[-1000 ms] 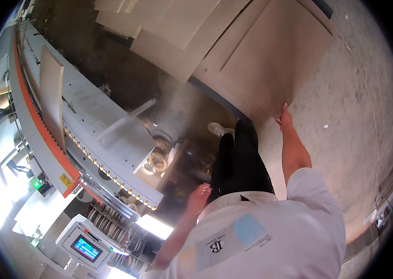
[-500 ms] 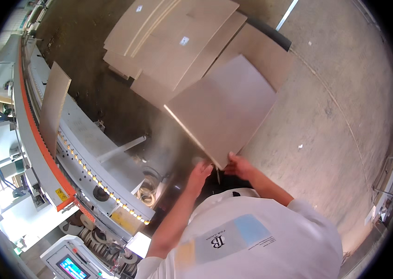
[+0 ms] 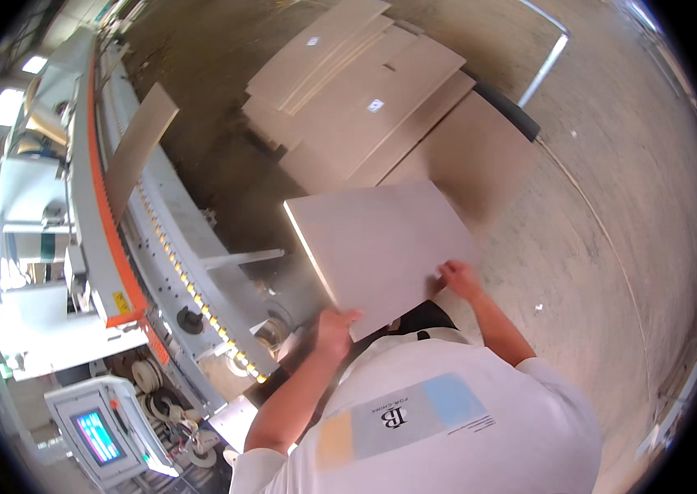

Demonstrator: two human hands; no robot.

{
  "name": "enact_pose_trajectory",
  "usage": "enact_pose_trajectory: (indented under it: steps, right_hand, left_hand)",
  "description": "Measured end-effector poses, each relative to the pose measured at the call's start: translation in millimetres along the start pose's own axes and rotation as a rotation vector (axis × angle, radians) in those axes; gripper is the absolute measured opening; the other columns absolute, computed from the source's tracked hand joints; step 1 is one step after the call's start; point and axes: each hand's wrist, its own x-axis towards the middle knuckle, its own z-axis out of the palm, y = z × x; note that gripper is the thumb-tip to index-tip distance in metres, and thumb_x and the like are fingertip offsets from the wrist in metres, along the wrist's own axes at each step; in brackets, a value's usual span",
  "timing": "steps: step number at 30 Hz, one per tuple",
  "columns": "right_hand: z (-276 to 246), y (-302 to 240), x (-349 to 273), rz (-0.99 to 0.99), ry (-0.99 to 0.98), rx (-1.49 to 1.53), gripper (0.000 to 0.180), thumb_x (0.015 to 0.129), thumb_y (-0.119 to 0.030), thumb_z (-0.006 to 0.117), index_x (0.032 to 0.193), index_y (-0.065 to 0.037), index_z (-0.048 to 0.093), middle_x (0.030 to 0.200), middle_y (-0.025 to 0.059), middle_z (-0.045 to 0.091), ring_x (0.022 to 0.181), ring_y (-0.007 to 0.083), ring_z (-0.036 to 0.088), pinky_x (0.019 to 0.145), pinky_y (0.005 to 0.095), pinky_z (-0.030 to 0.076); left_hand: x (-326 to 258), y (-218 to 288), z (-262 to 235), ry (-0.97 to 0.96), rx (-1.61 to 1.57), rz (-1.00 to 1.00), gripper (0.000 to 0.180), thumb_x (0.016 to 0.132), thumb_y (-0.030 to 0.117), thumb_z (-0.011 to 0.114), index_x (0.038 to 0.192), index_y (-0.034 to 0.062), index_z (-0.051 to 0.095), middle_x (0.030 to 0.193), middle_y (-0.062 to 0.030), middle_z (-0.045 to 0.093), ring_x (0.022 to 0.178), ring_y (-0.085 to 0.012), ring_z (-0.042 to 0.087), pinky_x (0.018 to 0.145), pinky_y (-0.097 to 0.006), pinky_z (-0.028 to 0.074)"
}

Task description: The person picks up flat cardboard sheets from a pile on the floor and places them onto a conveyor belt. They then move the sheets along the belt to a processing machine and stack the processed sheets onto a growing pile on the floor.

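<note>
A flat, brownish-grey rectangular board (image 3: 377, 243) is held out in front of my body, its pale left edge facing the machine. My left hand (image 3: 336, 331) grips its near left corner, thumb on top and fingers underneath. At the near right edge, my right hand (image 3: 460, 280) pinches the board, with some of its fingers hidden below. Beyond it lies a stack of similar boards (image 3: 365, 99), some carrying small white labels.
On the left runs a long machine (image 3: 192, 272) with an orange strip and a row of yellow rollers. Another board (image 3: 141, 152) stands on it. A control panel (image 3: 101, 432) with a lit screen is at lower left. A metal bar (image 3: 546, 70) rises behind the stack.
The board has turned and come nearer my body. My hands have spread apart: the left stays at the near left corner, while the right has moved along to the right edge.
</note>
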Motion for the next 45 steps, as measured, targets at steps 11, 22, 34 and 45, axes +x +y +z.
enact_pose_trajectory:
  steps: [11, 22, 34, 45]
  right_hand:
    - [1.4, 85.9, 112.6, 0.276, 0.182, 0.004, 0.091, 0.097, -0.072, 0.047, 0.132, 0.011, 0.063, 0.142, 0.0288, 0.059, 0.132, 0.0395, 0.058, 0.113, 0.0449, 0.041]
    - [109.3, -114.8, 75.9, 0.171, 0.152, 0.002, 0.081, 0.096, -0.063, 0.059, 0.115, 0.015, 0.068, 0.115, 0.0248, 0.071, 0.108, 0.0337, 0.066, 0.095, 0.0424, 0.05]
    - [255.5, -223.4, -3.6, 0.083, -0.258, 0.298, 0.061, 0.096, -0.048, 0.066, 0.13, 0.002, 0.062, 0.129, 0.0124, 0.066, 0.115, 0.0249, 0.061, 0.098, 0.0415, 0.049]
    - [295.3, -279.7, -42.5, -0.208, -0.788, 0.309, 0.046, 0.101, -0.015, 0.062, 0.144, -0.001, 0.051, 0.144, 0.0101, 0.058, 0.134, 0.022, 0.052, 0.114, 0.0377, 0.039]
  left_hand:
    - [-135.0, 24.1, -155.4, -0.118, -0.2, 0.292, 0.039, 0.083, 0.016, 0.074, 0.119, -0.0001, 0.069, 0.109, -0.0108, 0.074, 0.098, -0.0248, 0.073, 0.084, -0.041, 0.059]
    - [-167.5, -80.3, -302.1, 0.879, 0.147, 0.212, 0.036, 0.092, 0.021, 0.07, 0.122, -0.0006, 0.072, 0.101, -0.0082, 0.073, 0.092, -0.016, 0.065, 0.083, -0.033, 0.051]
    - [-190.0, -147.0, -391.7, 1.43, 0.697, 0.297, 0.056, 0.089, 0.024, 0.072, 0.14, 0.0063, 0.057, 0.15, -0.0149, 0.051, 0.138, -0.036, 0.047, 0.113, -0.047, 0.042]
    - [-211.1, -167.4, -506.8, 1.526, -0.182, 0.633, 0.037, 0.093, 0.018, 0.07, 0.126, 0.0018, 0.067, 0.114, -0.0104, 0.072, 0.103, -0.0202, 0.068, 0.089, -0.036, 0.054]
